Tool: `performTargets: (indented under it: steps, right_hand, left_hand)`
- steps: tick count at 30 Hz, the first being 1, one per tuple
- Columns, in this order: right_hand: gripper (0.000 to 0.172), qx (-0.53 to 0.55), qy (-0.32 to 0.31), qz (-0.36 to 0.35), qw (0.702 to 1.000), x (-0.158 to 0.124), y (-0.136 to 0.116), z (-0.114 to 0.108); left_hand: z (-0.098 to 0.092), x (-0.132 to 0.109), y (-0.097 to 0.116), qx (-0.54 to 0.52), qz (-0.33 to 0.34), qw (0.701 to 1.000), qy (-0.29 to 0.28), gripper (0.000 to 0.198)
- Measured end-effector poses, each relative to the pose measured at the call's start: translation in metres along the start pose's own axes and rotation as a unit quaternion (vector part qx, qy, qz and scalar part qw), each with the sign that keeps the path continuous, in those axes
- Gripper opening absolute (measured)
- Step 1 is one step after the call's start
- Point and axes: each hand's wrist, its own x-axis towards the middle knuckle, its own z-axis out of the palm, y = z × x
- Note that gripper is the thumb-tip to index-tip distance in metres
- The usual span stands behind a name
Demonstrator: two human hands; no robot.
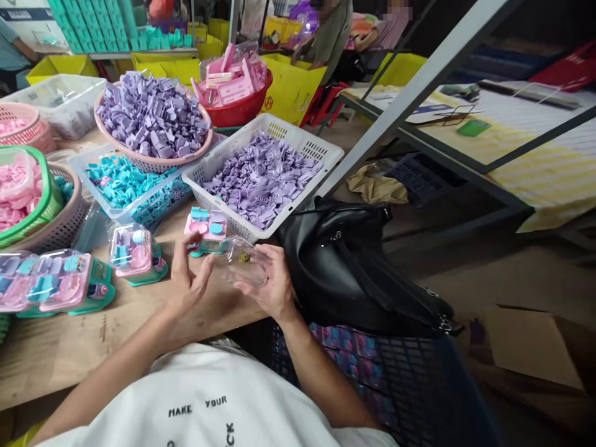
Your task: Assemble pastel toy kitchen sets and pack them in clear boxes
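Head view of a work table (69,347) with both hands at its near edge. The right hand (269,287) grasps a clear plastic cover (245,264) from below and from the side, its fingers curled around the far end. The left hand (189,280) is released, its fingers spread and bent towards the cover's near end; whether the fingertips touch it cannot be told. The cover is a transparent, colourless shell with rounded corners and glossy highlights, and a small olive-brown speck shows through its wall. It is held above the table edge, just in front of 1 uncovered pink toy tray (207,228) that carries teal pieces and sits on a teal base. To the left lie 2 covered toy sets: a small one (135,253) and a longer one (51,287). Behind the tray stands a white basket (321,152) of lilac parts, with a bin of teal parts (121,181) beside it and a round basket (153,162) heaped with lilac parts further back. A black bag (354,273) rests just right of the right hand.
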Motion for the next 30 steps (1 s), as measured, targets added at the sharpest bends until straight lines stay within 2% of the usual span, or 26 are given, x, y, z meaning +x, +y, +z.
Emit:
performTargets:
  steps: [2, 4, 6, 8, 10, 12, 15, 17, 19, 22, 25, 27, 30]
  right_hand:
    - [0.072, 0.035, 0.0, -0.002, 0.999, 0.01, -0.008, 0.008]
    - [0.069, -0.003, 0.017, -0.027, 0.999, 0.032, -0.012, 0.012]
    - [0.066, -0.091, 0.055, -0.055, 0.993, 0.07, -0.011, 0.008]
    - [0.065, -0.182, 0.096, -0.052, 0.977, 0.121, -0.001, -0.004]
    - [0.067, -0.252, 0.132, -0.005, 0.959, 0.176, 0.015, -0.02]
    - [0.068, -0.299, 0.168, 0.078, 0.936, 0.226, 0.033, -0.036]
    - [0.063, -0.336, 0.163, 0.193, 0.907, 0.274, 0.055, -0.051]
    - [0.059, -0.362, 0.151, 0.224, 0.892, 0.284, 0.063, -0.052]
    - [0.049, -0.394, 0.136, 0.2, 0.887, 0.28, 0.068, -0.047]
    - [0.038, -0.426, 0.048, 0.151, 0.891, 0.259, 0.073, -0.037]
    - [0.034, -0.429, -0.036, 0.192, 0.882, 0.24, 0.076, -0.036]
    - [0.017, -0.404, -0.055, 0.208, 0.889, 0.234, 0.074, -0.043]
    - [0.002, -0.328, -0.064, 0.152, 0.93, 0.231, 0.06, -0.053]
  left_hand:
    - [-0.001, -0.009, 0.011, -0.124, -0.079, 0.989, -0.026, 0.04]
    - [-0.004, -0.001, 0.011, -0.148, -0.088, 0.985, -0.028, 0.037]
    - [-0.011, 0.019, 0.002, -0.05, -0.019, 0.999, -0.006, 0.038]
    - [-0.016, 0.045, -0.01, 0.093, 0.062, 0.994, -0.002, 0.044]
    - [-0.02, 0.068, -0.023, 0.197, 0.113, 0.973, -0.037, 0.054]
    - [-0.02, 0.084, -0.033, 0.246, 0.132, 0.954, -0.108, 0.067]
    - [-0.018, 0.094, -0.043, 0.289, 0.125, 0.926, -0.208, 0.081]
    - [-0.017, 0.093, -0.044, 0.314, 0.113, 0.91, -0.247, 0.081]
    - [-0.017, 0.091, -0.042, 0.34, 0.103, 0.896, -0.265, 0.076]
    - [-0.017, 0.086, -0.034, 0.381, 0.085, 0.882, -0.264, 0.069]
    - [-0.018, 0.082, -0.028, 0.407, 0.07, 0.872, -0.261, 0.065]
    - [-0.021, 0.08, -0.026, 0.401, 0.066, 0.879, -0.249, 0.06]
    - [-0.026, 0.079, -0.021, 0.308, 0.075, 0.933, -0.168, 0.048]
